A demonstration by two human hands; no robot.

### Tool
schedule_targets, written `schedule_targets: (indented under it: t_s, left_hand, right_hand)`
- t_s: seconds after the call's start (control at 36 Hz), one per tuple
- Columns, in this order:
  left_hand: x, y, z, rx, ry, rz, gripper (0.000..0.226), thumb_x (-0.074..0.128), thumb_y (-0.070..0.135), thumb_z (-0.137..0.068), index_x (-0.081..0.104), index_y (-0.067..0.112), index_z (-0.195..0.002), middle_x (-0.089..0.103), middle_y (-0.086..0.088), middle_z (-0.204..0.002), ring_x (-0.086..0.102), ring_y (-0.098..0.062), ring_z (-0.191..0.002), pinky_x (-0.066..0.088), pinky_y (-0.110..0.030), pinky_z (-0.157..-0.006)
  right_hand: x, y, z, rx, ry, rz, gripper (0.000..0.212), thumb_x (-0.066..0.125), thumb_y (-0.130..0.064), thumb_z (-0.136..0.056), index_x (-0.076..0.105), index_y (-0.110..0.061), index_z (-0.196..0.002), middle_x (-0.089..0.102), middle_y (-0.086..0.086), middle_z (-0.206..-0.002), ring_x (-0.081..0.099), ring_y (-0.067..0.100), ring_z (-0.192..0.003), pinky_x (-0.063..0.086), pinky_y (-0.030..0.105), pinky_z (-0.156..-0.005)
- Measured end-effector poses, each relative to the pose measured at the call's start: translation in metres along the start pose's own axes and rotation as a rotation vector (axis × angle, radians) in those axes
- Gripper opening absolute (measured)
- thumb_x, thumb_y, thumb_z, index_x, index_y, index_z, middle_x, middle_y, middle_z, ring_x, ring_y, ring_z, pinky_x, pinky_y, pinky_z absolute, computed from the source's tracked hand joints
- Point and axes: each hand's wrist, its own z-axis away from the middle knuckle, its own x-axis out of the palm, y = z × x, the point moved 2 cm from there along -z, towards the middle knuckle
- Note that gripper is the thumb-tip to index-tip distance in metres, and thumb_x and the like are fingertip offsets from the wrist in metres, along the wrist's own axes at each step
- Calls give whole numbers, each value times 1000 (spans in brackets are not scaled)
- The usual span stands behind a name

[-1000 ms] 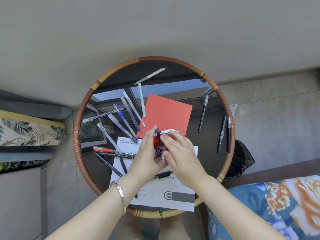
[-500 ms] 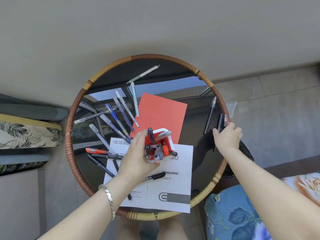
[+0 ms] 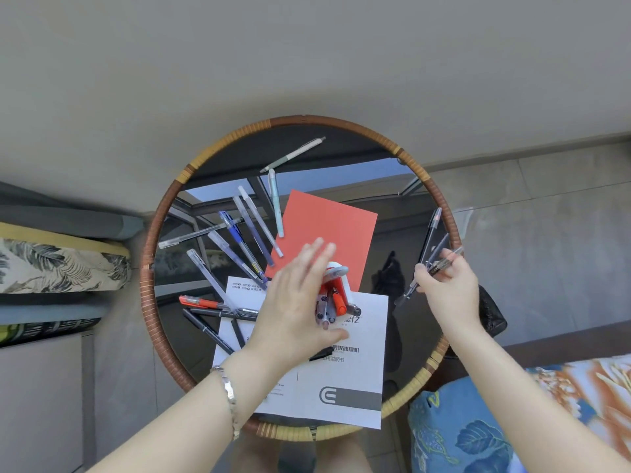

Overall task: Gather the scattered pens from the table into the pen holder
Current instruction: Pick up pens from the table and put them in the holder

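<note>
A red and white pen holder (image 3: 336,290) with several pens in it stands near the middle of a round glass table (image 3: 440,213). My left hand (image 3: 295,302) hovers flat beside and partly over the holder, fingers spread, holding nothing. At the table's right edge my right hand (image 3: 447,285) grips a bundle of dark pens (image 3: 431,249), lifted off the glass. Several clear, blue, red and black pens (image 3: 239,244) lie scattered on the left half. Two pale pens (image 3: 293,153) rest at the far side.
A red sheet (image 3: 327,230) and a white printed booklet (image 3: 341,387) lie under and around the holder. The table has a woven rattan rim (image 3: 146,291). Patterned cushions sit left (image 3: 61,268) and lower right (image 3: 512,421). A black mesh object (image 3: 491,312) lies beyond the right rim.
My left hand let go of the holder and opened flat. My right hand closed on the dark pens at the right edge and lifted them.
</note>
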Motion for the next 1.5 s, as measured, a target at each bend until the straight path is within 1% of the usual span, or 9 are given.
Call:
schedule_targets:
  t_s: [0.14, 0.22, 0.67, 0.83, 0.92, 1.0, 1.08, 1.25, 1.5]
  left_hand:
    - [10, 8, -15, 262, 75, -321, 86, 75, 55, -55, 40, 33, -131, 52, -1, -135, 39, -28, -133, 32, -52, -104]
    - [12, 9, -21, 224, 160, -264, 39, 59, 52, -63, 68, 24, -89, 69, 1, -102, 57, -26, -116, 48, -46, -88]
    - [9, -18, 5, 150, 267, 227, 5, 54, 14, -82, 56, 12, -85, 57, 1, -87, 44, -17, -117, 23, -8, -105]
    - [11, -19, 14, 6, 121, 219, 57, 61, 43, -73, 40, 23, -122, 35, -4, -138, 17, -14, -138, 21, -26, -112]
    - [10, -20, 15, -130, 26, 216, 91, 73, 40, -69, 17, 25, -140, 12, 1, -151, 13, -13, -140, 28, -32, -112]
    - [9, -18, 11, -166, 20, 217, 93, 74, 29, -71, 16, 19, -143, 9, 5, -152, 26, -14, -136, 40, -32, -104]
    - [9, -20, 7, -179, 26, 233, 90, 73, 21, -72, 17, 22, -143, 12, 7, -150, 29, -12, -134, 43, -30, -100]
    - [8, -26, 6, -172, -82, 168, 98, 78, 23, -67, 16, 38, -140, 19, 9, -144, 29, -15, -132, 47, -39, -98]
    - [6, -28, 4, -165, -71, 141, 88, 75, 24, -69, 23, 35, -140, 33, 7, -134, 34, -11, -125, 42, -26, -94]
  right_hand:
    - [0, -32, 39, -94, -96, -144, 16, 65, -3, -80, 63, -19, -80, 63, -9, -70, 64, 12, -65, 54, 23, -66]
    - [5, -43, 56, -121, -123, -250, 17, 62, 0, -82, 59, -14, -73, 62, -15, -62, 63, 5, -55, 55, 22, -61]
    - [56, -48, 80, -232, -153, -172, 22, 57, -6, -86, 56, -26, -75, 62, -2, -81, 65, 9, -75, 52, 17, -68]
    - [76, -33, 80, -430, -247, 234, 8, 53, -20, -89, 60, -15, -87, 56, -4, -88, 50, 7, -81, 41, 10, -72]
    - [77, -25, 74, -533, -256, 424, 45, 28, -44, -91, 60, -13, -100, 55, -1, -112, 37, 10, -109, 26, 18, -95]
    - [81, -21, 71, -578, -427, 545, 68, 3, -60, -86, 37, -25, -134, 20, -1, -153, 4, 11, -139, 2, 27, -109]
    - [81, -25, 68, -599, -568, 610, 74, -6, -63, -80, 15, -32, -144, -6, -13, -153, -17, 2, -138, -9, 30, -113]
    - [37, -18, 5, -374, -110, 314, 41, 31, -33, -92, 59, -15, -116, 54, 4, -126, 44, 17, -122, 30, 28, -103]
    - [20, 33, -79, 81, 101, 571, 37, 54, -17, -89, 42, -9, -123, 54, 20, -120, 55, 38, -106, 47, 47, -91]
